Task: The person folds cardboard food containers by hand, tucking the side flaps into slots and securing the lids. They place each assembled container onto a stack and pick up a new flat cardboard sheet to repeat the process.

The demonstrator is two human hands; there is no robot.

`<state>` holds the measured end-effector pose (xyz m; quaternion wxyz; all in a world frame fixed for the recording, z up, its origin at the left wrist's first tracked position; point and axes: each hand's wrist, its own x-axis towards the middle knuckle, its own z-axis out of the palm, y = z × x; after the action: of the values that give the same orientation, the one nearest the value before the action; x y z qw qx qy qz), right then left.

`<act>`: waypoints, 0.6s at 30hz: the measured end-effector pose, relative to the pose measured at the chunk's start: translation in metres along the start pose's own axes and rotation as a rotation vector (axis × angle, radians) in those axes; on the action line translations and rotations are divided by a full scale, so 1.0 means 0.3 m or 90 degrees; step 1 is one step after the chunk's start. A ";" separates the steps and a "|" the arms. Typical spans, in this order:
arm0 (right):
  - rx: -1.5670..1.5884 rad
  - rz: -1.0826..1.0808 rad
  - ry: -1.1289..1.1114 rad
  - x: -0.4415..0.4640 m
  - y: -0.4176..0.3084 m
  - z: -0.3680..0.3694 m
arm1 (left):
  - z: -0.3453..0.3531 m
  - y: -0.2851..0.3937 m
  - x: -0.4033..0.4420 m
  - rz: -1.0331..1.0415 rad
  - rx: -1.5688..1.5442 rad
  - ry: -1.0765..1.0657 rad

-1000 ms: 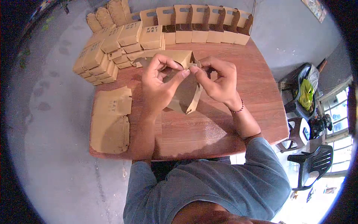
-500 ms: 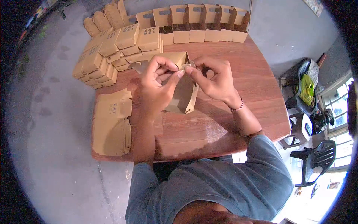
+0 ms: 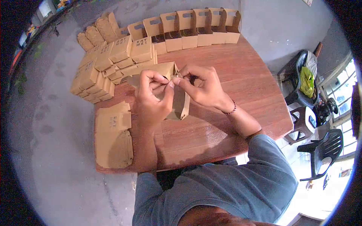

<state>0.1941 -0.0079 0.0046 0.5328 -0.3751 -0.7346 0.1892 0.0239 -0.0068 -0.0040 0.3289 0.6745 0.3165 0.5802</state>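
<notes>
A partly folded brown cardboard box is in front of me over the table, much of it hidden behind my hands. My left hand pinches a small flap at its upper corner between thumb and forefinger. From the other side, my right hand grips the same corner, thumb and fingertips meeting close to the left thumb. One side panel of the box hangs down below the right hand. To the left, a stack of flat cardboard blanks with faint printing lies near the table's front edge.
Closed "EAT ME!" boxes are piled at the back left of the wooden table. A row of cardboard carriers with handle slots lines the back edge. Chairs and a stool stand on the right.
The view has shifted slightly, so the hands and box appear a little lower and further left. Both hands keep their pinch on the box corner; the fingers have barely moved.
</notes>
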 end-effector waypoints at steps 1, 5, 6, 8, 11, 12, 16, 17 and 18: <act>0.004 -0.002 -0.004 0.000 -0.001 0.001 | 0.001 0.004 0.000 0.008 0.026 0.005; 0.012 0.040 -0.006 0.002 -0.001 0.005 | 0.008 0.007 0.003 0.047 0.006 0.011; 0.037 0.038 0.013 0.004 0.004 0.007 | 0.004 0.007 0.005 0.027 -0.071 0.010; 0.063 0.035 0.031 0.005 0.004 0.009 | 0.001 0.002 0.010 0.009 -0.147 0.011; 0.067 0.046 0.026 0.004 -0.001 0.007 | 0.007 -0.012 0.016 0.011 -0.171 0.022; 0.066 0.057 0.029 0.003 0.000 0.007 | 0.015 -0.009 0.016 0.015 -0.183 0.034; 0.046 0.024 0.036 0.006 -0.004 -0.004 | 0.035 0.010 0.017 0.030 -0.194 0.058; 0.047 0.024 0.035 0.006 -0.011 -0.010 | 0.039 0.012 0.017 0.029 -0.193 0.058; 0.039 0.035 0.024 0.007 -0.022 -0.016 | 0.042 0.014 0.017 0.015 -0.187 0.062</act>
<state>0.1960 -0.0113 0.0121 0.5524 -0.3820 -0.7078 0.2189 0.0373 -0.0060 0.0009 0.4015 0.5938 0.2361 0.6561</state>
